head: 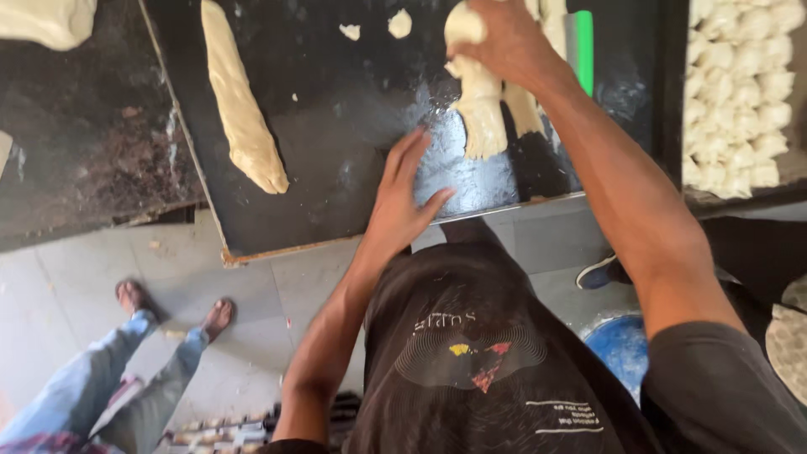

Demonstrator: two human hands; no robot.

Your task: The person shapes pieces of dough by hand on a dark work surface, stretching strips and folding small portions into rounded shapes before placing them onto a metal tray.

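Working dough ropes on a dark greasy slab

Looking down past our black printed T-shirt (471, 361), we see grey floor tiles (244, 286) below the counter edge. At lower left another person's legs in light jeans (109, 378) stand in sandals, feet pointing toward the counter. A blue round container (624, 346) sits on the floor by our right side, partly hidden by our arm.

Our left hand (402, 197) lies flat on the dark work slab (336, 109), near its front edge, fingers spread and palm down. It holds nothing, just presses the oily surface beside the lower end of the dough.

Our right hand (504, 38) is farther out, near the top of the frame. It is closed around the upper part of a pale dough rope (479, 109), which hangs or stretches down from the fist, with its flattened lower end touching the slab just past the left fingertips. A second strip of dough (525, 109) runs next to it.

Further left on the slab a long dough log (239, 105) lies loose, well apart from both hands. Two small dough scraps (378, 27) sit near the far edge. A green-edged scraper (582, 46) lies just right of the right hand.

At far right a tray of portioned dough balls (735, 92) fills the edge. Far top left, another dough lump (46, 18) rests on the neighbouring dark counter.
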